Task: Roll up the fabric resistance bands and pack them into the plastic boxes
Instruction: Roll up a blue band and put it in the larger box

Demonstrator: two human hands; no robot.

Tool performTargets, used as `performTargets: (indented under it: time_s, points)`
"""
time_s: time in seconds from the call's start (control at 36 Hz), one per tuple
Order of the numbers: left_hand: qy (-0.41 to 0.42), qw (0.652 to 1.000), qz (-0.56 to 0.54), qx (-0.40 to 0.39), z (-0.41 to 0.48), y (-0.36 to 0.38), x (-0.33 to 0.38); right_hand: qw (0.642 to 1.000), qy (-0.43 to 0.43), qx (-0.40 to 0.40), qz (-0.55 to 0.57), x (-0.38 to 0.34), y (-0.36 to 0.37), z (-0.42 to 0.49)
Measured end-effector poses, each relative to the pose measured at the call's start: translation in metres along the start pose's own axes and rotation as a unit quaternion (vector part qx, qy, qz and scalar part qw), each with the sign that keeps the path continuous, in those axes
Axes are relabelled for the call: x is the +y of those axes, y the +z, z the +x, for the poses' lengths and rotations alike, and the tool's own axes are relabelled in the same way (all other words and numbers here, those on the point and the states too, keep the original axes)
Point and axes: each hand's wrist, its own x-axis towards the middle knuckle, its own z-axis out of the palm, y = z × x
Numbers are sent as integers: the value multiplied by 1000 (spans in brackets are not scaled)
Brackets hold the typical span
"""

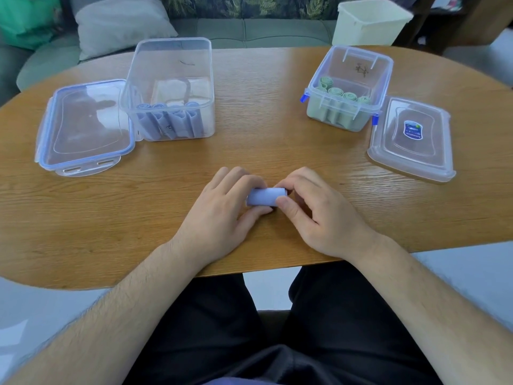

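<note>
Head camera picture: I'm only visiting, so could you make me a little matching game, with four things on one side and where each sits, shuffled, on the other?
Things:
1. blue roll
2. green rolls
3. stickered lid
4. cream tub

Places:
A. beyond the far edge of the table
B. pinched between the left hand and right hand
C. standing on end in the small box
D. flat on the table, right of the small box

Pairs: 1-B, 2-C, 3-D, 4-A.
</note>
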Motion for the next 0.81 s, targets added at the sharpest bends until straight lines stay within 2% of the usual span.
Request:
performTargets:
  time_s: [0.22, 0.42, 0.53, 0.61, 0.67, 0.75, 0.81]
  points:
    - [-3, 1000, 16, -3, 1, 0, 1, 1000, -11, 3, 20, 0, -2, 0]
    - [4, 1000, -19, -8, 0, 0, -1, 1000, 8, -2, 11, -4, 1, 0]
    - [20, 1000, -13, -18, -2, 2, -1, 999, 17, 11, 33, -19, -2, 2]
    - [9, 999, -50, -9, -5, 0, 3, 995, 50, 6, 86, -30, -6, 3]
    - [-26, 995, -93, 12, -6, -3, 7, 973, 126, -5, 191, -38, -9, 5]
    - [-56, 990, -120, 43, -8, -6, 9, 872, 261, -25, 414, -45, -13, 9]
    - [-54, 990, -120, 54, -7, -7, 11, 827, 288, -28, 481, -48, -16, 10]
